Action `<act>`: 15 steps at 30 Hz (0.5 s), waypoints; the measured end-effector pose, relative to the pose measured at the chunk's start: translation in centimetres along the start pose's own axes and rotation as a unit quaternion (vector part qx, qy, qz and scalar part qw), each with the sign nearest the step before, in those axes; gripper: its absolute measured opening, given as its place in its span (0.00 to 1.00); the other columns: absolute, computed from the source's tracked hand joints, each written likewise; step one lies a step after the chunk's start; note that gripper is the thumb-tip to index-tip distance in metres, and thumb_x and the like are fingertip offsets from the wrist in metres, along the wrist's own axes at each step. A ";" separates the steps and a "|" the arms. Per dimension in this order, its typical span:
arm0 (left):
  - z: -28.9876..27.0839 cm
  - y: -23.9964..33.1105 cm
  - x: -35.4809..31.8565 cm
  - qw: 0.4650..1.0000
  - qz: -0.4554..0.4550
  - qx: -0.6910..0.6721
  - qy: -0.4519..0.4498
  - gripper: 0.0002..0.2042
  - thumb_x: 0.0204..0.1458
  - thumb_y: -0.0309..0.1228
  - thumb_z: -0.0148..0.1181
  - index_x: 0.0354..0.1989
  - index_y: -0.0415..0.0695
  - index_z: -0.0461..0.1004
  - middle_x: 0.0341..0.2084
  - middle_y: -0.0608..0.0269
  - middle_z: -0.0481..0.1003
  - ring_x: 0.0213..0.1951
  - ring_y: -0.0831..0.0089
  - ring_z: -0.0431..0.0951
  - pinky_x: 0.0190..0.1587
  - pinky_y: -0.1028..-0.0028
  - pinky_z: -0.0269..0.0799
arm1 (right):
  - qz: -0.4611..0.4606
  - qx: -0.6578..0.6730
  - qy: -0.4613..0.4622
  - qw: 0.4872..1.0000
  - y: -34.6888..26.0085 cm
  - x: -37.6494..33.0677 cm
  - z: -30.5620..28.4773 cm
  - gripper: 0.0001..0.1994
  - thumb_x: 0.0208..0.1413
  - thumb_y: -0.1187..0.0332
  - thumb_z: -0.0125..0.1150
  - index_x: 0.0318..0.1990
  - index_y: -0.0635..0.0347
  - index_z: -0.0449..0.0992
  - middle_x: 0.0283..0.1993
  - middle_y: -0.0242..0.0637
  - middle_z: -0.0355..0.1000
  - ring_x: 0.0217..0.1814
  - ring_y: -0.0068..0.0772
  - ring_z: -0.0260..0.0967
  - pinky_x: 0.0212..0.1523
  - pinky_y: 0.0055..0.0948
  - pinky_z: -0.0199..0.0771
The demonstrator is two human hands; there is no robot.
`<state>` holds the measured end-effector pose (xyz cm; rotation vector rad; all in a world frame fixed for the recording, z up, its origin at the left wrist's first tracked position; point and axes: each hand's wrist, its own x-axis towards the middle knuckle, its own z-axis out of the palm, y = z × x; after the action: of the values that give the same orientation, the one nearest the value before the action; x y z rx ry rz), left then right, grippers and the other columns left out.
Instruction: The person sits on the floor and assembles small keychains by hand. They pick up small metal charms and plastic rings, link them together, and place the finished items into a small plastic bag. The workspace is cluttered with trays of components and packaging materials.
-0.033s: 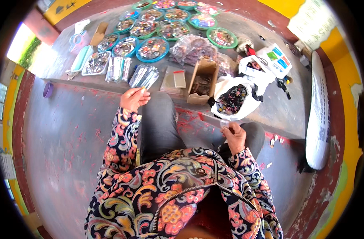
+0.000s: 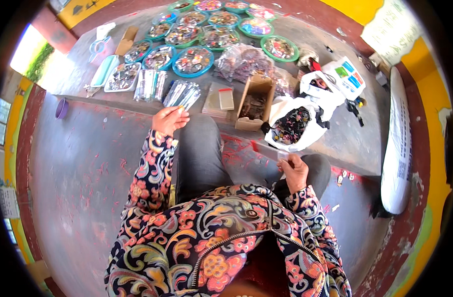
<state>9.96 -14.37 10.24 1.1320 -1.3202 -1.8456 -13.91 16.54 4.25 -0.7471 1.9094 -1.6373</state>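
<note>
My right hand is over my right knee, pinching a small clear plastic bag with a red edge. The bag reaches out leftward from my fingertips. Above my left knee, my left hand is closed, thumb and fingertips pressed together. Something tiny may be between them, too small to name. Just beyond that hand lies a bundle of slim clear packets on the ledge, with a second packet bundle to its left. A stack of flat clear bags lies to the right of the bundles.
An open cardboard box and a white sack of small dark pieces stand on the ledge. Many round basins of small packets fill the back. A long white roll leans at right; a purple bowl is far left.
The whole view has shifted slightly, so everything sits a little lower and to the right. Both hands keep nearly the same pose, and the clear bag stays in my right hand.
</note>
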 end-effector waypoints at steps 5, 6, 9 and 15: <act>-2.3 -0.9 5.7 0.998 -0.029 0.005 -0.064 0.11 0.47 0.24 0.54 0.39 0.34 0.68 0.31 0.53 0.73 0.33 0.68 0.75 0.36 0.76 0.72 | 0.045 0.044 -0.014 0.998 0.5 0.0 0.5 0.01 0.46 0.79 0.54 0.27 0.65 0.69 0.22 0.34 0.70 0.22 0.20 0.66 0.24 0.18 0.68; -2.0 -1.0 7.0 0.996 -0.039 0.034 -0.074 0.11 0.46 0.24 0.54 0.39 0.35 0.67 0.31 0.54 0.73 0.33 0.68 0.75 0.36 0.75 0.72 | 0.042 0.035 -0.015 0.998 0.5 -0.1 0.6 0.01 0.46 0.79 0.54 0.27 0.65 0.69 0.22 0.33 0.70 0.22 0.19 0.66 0.24 0.18 0.67; -2.2 -2.7 11.8 0.989 -0.055 0.043 -0.127 0.11 0.46 0.23 0.54 0.39 0.35 0.67 0.31 0.54 0.73 0.34 0.68 0.75 0.37 0.75 0.72 | 0.053 0.019 -0.021 0.998 0.1 -0.2 1.0 0.02 0.45 0.78 0.56 0.25 0.64 0.70 0.23 0.30 0.71 0.23 0.15 0.64 0.26 0.15 0.64; 1.9 -2.3 18.3 0.979 -0.065 0.157 -0.108 0.11 0.44 0.19 0.54 0.38 0.32 0.66 0.30 0.53 0.72 0.34 0.66 0.74 0.38 0.74 0.72 | 0.054 0.011 -0.016 0.998 0.6 -0.1 1.1 0.02 0.45 0.77 0.56 0.24 0.64 0.70 0.22 0.30 0.70 0.24 0.16 0.65 0.27 0.15 0.66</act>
<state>-0.11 -28.15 2.89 1.2263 -1.7483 -1.9447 -13.10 15.94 3.53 -0.6465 1.8738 -1.5684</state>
